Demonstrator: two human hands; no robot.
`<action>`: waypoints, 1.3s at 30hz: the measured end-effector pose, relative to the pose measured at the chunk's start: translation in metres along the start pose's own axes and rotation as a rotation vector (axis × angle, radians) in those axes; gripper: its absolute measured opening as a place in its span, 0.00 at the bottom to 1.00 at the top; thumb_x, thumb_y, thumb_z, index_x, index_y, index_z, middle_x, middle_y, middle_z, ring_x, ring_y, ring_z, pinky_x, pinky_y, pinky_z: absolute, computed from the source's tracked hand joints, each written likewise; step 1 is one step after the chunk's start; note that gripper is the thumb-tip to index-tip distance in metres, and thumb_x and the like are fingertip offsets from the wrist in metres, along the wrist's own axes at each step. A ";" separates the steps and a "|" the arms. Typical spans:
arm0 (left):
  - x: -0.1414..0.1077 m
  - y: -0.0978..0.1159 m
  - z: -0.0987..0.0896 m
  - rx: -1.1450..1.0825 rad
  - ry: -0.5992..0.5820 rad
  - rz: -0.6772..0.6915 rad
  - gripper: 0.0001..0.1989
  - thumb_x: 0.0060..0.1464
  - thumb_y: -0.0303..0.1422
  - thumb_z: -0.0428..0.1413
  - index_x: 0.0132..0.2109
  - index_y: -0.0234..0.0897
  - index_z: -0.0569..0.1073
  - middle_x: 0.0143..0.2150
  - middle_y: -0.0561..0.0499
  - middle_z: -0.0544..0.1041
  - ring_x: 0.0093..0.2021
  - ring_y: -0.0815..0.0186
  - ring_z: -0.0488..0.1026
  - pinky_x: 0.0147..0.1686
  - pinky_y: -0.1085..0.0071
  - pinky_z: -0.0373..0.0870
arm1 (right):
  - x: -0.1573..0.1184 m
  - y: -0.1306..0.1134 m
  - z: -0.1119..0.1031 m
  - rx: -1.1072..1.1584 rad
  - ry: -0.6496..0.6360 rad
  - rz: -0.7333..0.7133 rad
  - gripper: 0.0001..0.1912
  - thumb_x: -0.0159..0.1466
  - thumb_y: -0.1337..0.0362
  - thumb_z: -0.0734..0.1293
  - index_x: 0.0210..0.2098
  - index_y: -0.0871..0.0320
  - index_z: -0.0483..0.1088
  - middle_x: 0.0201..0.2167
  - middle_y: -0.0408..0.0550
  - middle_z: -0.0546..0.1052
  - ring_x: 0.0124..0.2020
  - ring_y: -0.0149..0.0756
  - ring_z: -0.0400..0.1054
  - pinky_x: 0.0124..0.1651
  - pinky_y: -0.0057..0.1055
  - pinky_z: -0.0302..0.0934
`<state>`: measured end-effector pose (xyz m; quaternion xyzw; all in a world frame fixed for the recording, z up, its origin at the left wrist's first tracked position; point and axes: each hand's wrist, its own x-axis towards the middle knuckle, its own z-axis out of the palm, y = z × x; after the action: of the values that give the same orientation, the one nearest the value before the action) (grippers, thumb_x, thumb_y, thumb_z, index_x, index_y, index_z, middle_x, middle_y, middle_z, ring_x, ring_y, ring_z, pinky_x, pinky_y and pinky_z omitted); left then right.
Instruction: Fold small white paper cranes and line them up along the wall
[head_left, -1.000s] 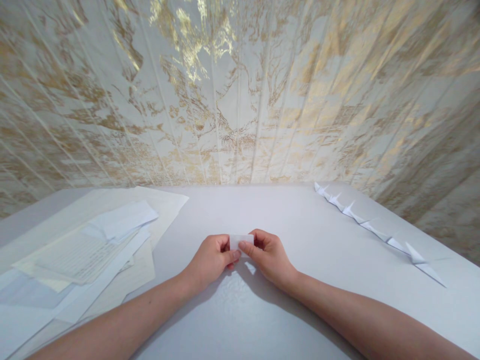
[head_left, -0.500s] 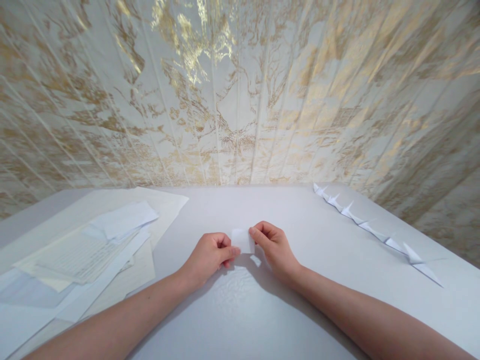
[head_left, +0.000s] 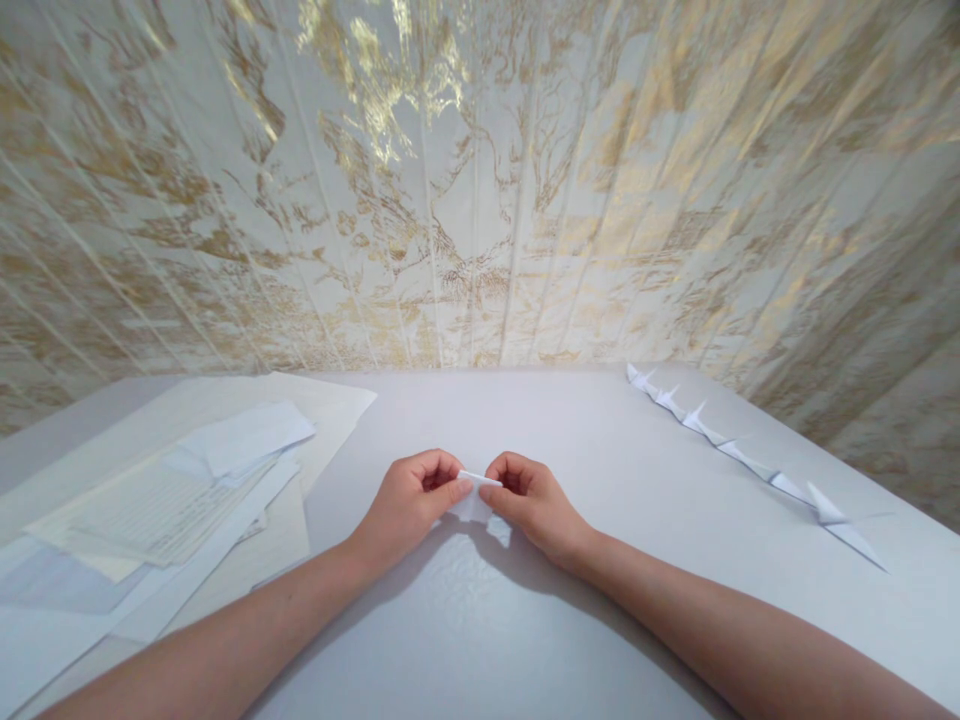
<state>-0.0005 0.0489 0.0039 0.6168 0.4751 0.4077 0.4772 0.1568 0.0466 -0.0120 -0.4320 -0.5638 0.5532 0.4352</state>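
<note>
A small piece of white paper (head_left: 474, 506) is pinched between both my hands above the middle of the table. My left hand (head_left: 415, 497) grips its left side with thumb and bent fingers. On the right side, my right hand (head_left: 534, 503) pinches it the same way. The paper's upper edge runs as a thin strip between the two thumbs, and its lower part hangs down below them. My fingertips hide the paper's sides, and whether it is folded there I cannot tell.
Papers lie in a loose pile on the left, among them a handwritten sheet (head_left: 161, 510) and a folded white piece (head_left: 251, 440). Several white folded paper figures (head_left: 829, 510) stand in a row along the right of the white table (head_left: 600, 640). A gold-patterned curtain (head_left: 480, 200) hangs behind.
My hands have come closer together. My left hand has risen slightly to the paper's upper edge, and the paper has tipped from a flat-facing square to a narrow-edged view.
</note>
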 end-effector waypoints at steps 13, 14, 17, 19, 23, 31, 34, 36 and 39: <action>-0.004 -0.002 0.004 0.116 -0.097 0.066 0.10 0.46 0.36 0.52 0.23 0.35 0.67 0.20 0.56 0.62 0.23 0.71 0.57 0.23 0.76 0.54 | -0.003 -0.006 0.002 -0.218 0.032 -0.104 0.04 0.50 0.68 0.63 0.20 0.59 0.66 0.19 0.40 0.67 0.23 0.28 0.60 0.28 0.26 0.55; -0.004 -0.001 0.004 0.123 -0.082 0.065 0.10 0.46 0.36 0.52 0.22 0.35 0.67 0.19 0.56 0.61 0.22 0.71 0.57 0.23 0.76 0.53 | -0.003 -0.006 0.002 -0.226 0.036 -0.105 0.03 0.49 0.69 0.63 0.20 0.59 0.66 0.19 0.40 0.67 0.22 0.28 0.60 0.28 0.26 0.55; -0.005 0.001 0.003 0.110 -0.001 0.059 0.10 0.45 0.36 0.52 0.21 0.35 0.66 0.18 0.57 0.60 0.22 0.71 0.56 0.22 0.75 0.53 | -0.002 -0.008 0.003 -0.221 0.051 -0.111 0.04 0.49 0.70 0.62 0.19 0.59 0.66 0.18 0.40 0.67 0.22 0.28 0.60 0.28 0.26 0.55; -0.004 0.001 0.002 0.077 0.049 0.050 0.10 0.44 0.37 0.53 0.21 0.35 0.65 0.18 0.57 0.60 0.21 0.71 0.56 0.22 0.75 0.53 | -0.001 -0.009 0.002 -0.198 0.064 -0.107 0.04 0.48 0.70 0.62 0.18 0.59 0.65 0.18 0.40 0.67 0.22 0.27 0.59 0.28 0.27 0.55; -0.002 -0.001 -0.001 0.035 0.082 0.037 0.10 0.44 0.37 0.53 0.22 0.35 0.65 0.18 0.58 0.60 0.21 0.72 0.55 0.22 0.76 0.53 | 0.001 -0.007 -0.003 -0.147 0.065 -0.094 0.04 0.48 0.69 0.62 0.18 0.59 0.64 0.17 0.39 0.65 0.21 0.27 0.57 0.27 0.27 0.53; 0.004 -0.005 -0.003 0.085 0.080 0.010 0.11 0.44 0.37 0.53 0.22 0.35 0.64 0.18 0.58 0.59 0.20 0.72 0.55 0.21 0.76 0.52 | 0.006 -0.002 -0.005 -0.124 0.055 -0.122 0.04 0.50 0.64 0.65 0.24 0.58 0.67 0.20 0.40 0.68 0.23 0.28 0.59 0.27 0.27 0.53; 0.004 -0.004 0.000 0.125 0.044 0.025 0.11 0.44 0.38 0.53 0.21 0.35 0.65 0.18 0.58 0.60 0.21 0.72 0.56 0.22 0.76 0.53 | 0.004 -0.002 0.001 -0.208 -0.013 -0.103 0.05 0.50 0.63 0.65 0.23 0.59 0.67 0.19 0.40 0.68 0.22 0.27 0.59 0.26 0.26 0.53; 0.005 -0.004 0.001 0.135 0.039 0.029 0.11 0.44 0.38 0.53 0.21 0.35 0.65 0.18 0.58 0.61 0.21 0.72 0.56 0.22 0.76 0.53 | 0.003 -0.001 0.004 -0.213 -0.002 -0.098 0.07 0.51 0.63 0.65 0.20 0.59 0.66 0.18 0.40 0.67 0.21 0.27 0.58 0.25 0.25 0.52; 0.006 -0.006 0.002 0.132 0.011 0.033 0.10 0.44 0.37 0.53 0.22 0.36 0.65 0.19 0.58 0.61 0.22 0.71 0.57 0.23 0.75 0.54 | 0.002 0.000 0.003 -0.150 0.052 -0.084 0.07 0.50 0.63 0.65 0.19 0.59 0.65 0.17 0.39 0.65 0.20 0.26 0.56 0.24 0.25 0.51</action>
<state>0.0012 0.0549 -0.0019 0.6524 0.4933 0.3864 0.4263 0.1530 0.0482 -0.0121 -0.4534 -0.6098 0.4794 0.4390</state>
